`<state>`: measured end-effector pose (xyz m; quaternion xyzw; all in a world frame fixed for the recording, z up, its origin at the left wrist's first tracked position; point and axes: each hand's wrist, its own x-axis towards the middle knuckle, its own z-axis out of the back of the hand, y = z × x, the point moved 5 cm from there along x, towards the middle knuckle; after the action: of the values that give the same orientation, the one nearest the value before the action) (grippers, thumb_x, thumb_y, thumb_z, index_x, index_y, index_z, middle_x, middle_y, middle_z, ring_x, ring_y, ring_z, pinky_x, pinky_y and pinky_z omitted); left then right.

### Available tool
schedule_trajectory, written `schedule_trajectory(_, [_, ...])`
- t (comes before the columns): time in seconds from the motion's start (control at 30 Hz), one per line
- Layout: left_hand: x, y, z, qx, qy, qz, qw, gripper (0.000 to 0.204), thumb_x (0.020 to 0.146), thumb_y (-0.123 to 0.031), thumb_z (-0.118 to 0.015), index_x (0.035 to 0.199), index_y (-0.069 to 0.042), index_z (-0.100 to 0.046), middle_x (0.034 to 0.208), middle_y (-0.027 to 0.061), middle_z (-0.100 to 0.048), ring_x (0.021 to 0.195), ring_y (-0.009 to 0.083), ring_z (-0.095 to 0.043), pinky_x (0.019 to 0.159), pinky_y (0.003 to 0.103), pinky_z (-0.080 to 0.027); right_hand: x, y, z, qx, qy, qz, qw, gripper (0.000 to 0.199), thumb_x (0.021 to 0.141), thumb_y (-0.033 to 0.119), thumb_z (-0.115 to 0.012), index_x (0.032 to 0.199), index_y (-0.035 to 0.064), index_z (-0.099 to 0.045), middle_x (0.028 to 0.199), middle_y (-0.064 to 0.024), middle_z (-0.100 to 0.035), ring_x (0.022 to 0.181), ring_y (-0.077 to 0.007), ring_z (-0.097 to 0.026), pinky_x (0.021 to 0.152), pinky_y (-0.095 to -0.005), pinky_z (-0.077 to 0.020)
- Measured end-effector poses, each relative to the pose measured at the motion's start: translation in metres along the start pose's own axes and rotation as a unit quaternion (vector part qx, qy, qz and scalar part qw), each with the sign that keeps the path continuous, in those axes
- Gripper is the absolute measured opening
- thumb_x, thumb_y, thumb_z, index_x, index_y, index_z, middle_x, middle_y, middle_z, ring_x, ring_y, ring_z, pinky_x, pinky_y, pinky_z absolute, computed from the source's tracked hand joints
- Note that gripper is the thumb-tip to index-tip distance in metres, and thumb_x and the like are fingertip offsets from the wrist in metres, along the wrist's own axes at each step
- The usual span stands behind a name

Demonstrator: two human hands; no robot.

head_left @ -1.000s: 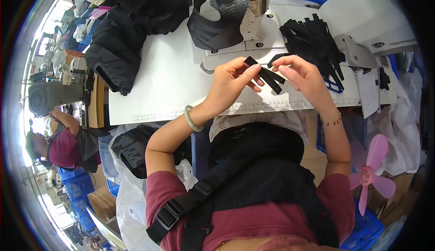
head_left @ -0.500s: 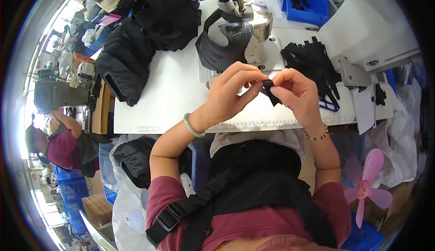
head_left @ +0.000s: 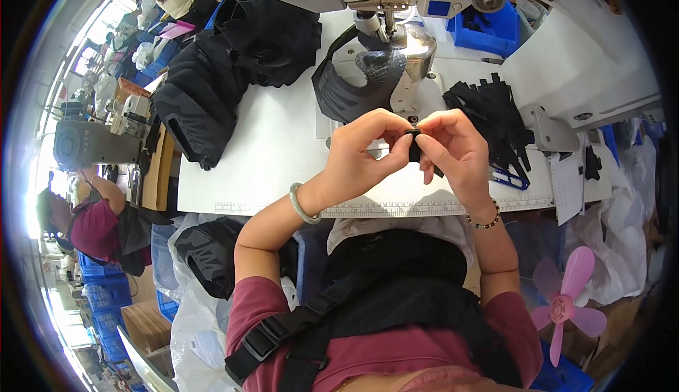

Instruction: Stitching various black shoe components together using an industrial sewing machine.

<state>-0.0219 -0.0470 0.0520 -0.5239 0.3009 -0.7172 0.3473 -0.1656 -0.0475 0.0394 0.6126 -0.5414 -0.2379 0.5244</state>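
Observation:
Over the front of the white table (head_left: 276, 151), my left hand (head_left: 364, 148) and my right hand (head_left: 456, 151) meet fingertip to fingertip. Both pinch a short black fabric strip (head_left: 415, 150), its upper end folded or bent between the thumbs and forefingers. Behind them, a black curved fabric piece (head_left: 353, 88) with a grey pattern and an open loop rests by the needle of the sewing machine (head_left: 385, 24). To the right of my right hand lies a pile of black strips (head_left: 488, 112), and a blue-edged tool (head_left: 511, 178) shows beneath it, partly covered.
Stacked black fabric pieces (head_left: 198, 102) cover the table's left side. A blue bin (head_left: 488, 31) stands at the back right. Along the front edge runs a ruler strip (head_left: 382, 209). A pink fan (head_left: 562, 307) is low on the right. Another person (head_left: 99, 226) sits at far left.
The strip has turned more upright, with its upper end now bent between my fingertips. My right fingers have closed in toward the left ones. The whole view has shifted slightly.

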Motion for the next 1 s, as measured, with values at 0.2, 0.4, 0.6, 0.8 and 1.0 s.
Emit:
schedule_trajectory(0.2, [0.001, 0.0, 0.003, -0.011, 0.005, 0.007, 1.0, 0.013, 0.074, 0.002, -0.065, 0.086, -0.001, -0.062, 0.076, 0.0049, -0.061, 0.064, 0.0092, -0.059, 0.058, 0.022, -0.048, 0.003, -0.001, -0.001, -0.017, 0.01, 0.003, 1.0, 0.012, 0.086, 0.0, -0.059, 0.096, -0.0003, -0.053, 0.081, -0.0041, -0.058, 0.063, -0.0047, -0.055, 0.048, -0.0175, -0.0452])
schedule_trajectory(0.4, [0.002, 0.001, 0.005, -0.075, -0.007, 0.04, 0.996, 0.008, 0.077, 0.002, -0.063, 0.084, 0.001, -0.061, 0.074, 0.0029, -0.06, 0.067, 0.0066, -0.058, 0.061, 0.02, -0.048, 0.009, 0.0, -0.009, -0.034, -0.018, 0.049, 0.998, 0.01, 0.085, 0.002, -0.059, 0.093, 0.0016, -0.054, 0.082, -0.0004, -0.056, 0.069, -0.0023, -0.052, 0.057, -0.0144, -0.0413])
schedule_trajectory(0.6, [-0.002, 0.002, 0.009, -0.162, -0.056, 0.133, 0.976, 0.005, 0.082, 0.0, -0.06, 0.085, 0.001, -0.056, 0.075, 0.0006, -0.059, 0.066, 0.0044, -0.056, 0.058, 0.019, -0.046, 0.001, -0.011, -0.02, 0.007, -0.01, -0.01, 1.0, 0.021, 0.087, -0.001, -0.054, 0.106, -0.0001, -0.045, 0.088, -0.006, -0.053, 0.066, -0.0068, -0.055, 0.053, -0.0178, -0.0454])
schedule_trajectory(0.8, [0.005, -0.004, 0.011, -0.208, 0.067, 0.234, 0.947, 0.01, 0.084, -0.003, -0.059, 0.09, 0.001, -0.052, 0.071, 0.002, -0.058, 0.064, 0.0051, -0.057, 0.052, 0.019, -0.048, 0.013, 0.014, -0.01, -0.038, 0.069, -0.021, 0.997, 0.025, 0.087, -0.003, -0.053, 0.111, 0.0004, -0.045, 0.088, -0.0074, -0.053, 0.064, -0.0093, -0.055, 0.055, -0.0212, -0.0489])
schedule_trajectory(1.0, [0.009, -0.006, 0.016, -0.236, 0.096, 0.26, 0.931, 0.007, 0.086, -0.005, -0.056, 0.088, 0.0, -0.052, 0.069, 0.0031, -0.058, 0.061, 0.0067, -0.057, 0.052, 0.021, -0.048, 0.017, 0.033, -0.013, -0.421, 0.128, 0.171, 0.882, 0.025, 0.079, 0.006, -0.068, 0.101, 0.0028, -0.058, 0.086, -0.0046, -0.054, 0.063, -0.0088, -0.054, 0.057, -0.0201, -0.047])
